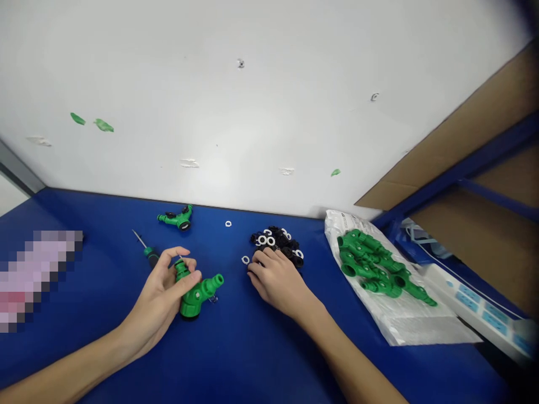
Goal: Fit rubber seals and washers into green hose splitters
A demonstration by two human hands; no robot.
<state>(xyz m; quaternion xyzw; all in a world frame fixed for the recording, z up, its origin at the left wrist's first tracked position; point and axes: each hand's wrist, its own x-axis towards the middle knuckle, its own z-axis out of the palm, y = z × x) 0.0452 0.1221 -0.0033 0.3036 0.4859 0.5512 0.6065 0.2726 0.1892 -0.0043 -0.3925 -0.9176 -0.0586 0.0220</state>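
Note:
My left hand grips a green plastic hose splitter on the blue tabletop, its fingers wrapped around the upper end. The splitter's lower body rests on the table. My right hand lies with curled fingers against a heap of black and white plastic rings, and its fingertips hide the heap's near edge. A loose white ring sits just left of those fingers. A green-handled screwdriver lies beyond my left hand, and its handle nearly touches my fingers.
A second green splitter with black parts lies at the table's far edge, and a small white ring lies nearby. On a white plastic bag at right is a pile of green fittings. A white power strip lies further right, below a blue metal frame. A pixelated patch covers the table's left side.

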